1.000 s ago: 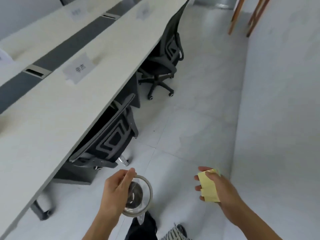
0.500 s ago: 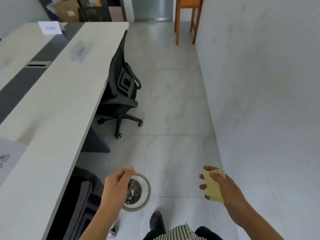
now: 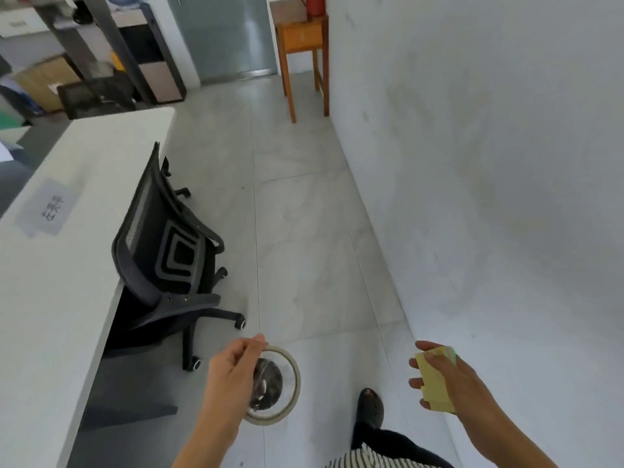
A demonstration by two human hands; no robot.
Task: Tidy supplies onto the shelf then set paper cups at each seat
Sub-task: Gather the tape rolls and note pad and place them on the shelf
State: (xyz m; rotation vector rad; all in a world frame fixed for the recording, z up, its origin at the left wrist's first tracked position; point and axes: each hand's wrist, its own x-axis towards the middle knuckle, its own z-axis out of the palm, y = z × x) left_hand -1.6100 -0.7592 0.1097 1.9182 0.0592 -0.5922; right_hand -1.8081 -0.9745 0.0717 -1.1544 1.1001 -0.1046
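Observation:
My left hand point(image 3: 229, 383) grips a roll of clear tape point(image 3: 287, 376) by its rim, low in the middle of the view. Over to the right, my right hand point(image 3: 452, 383) holds a pad of yellow sticky notes point(image 3: 432, 383) with a coloured edge at its top. Both hands hang over the tiled floor. A shelf unit point(image 3: 101, 45) with boxes and clutter stands at the far left end of the room. No paper cups show.
A long white table point(image 3: 50, 265) with a name card point(image 3: 50, 207) runs along the left, a black office chair point(image 3: 169, 251) tucked at it. A white wall point(image 3: 489, 163) closes the right side. A wooden stool point(image 3: 304, 45) stands far ahead beside a grey door.
The view has swung up and advanced down the aisle; the shelf and door now show. One chair has passed out of sight. Both hands keep their hold.

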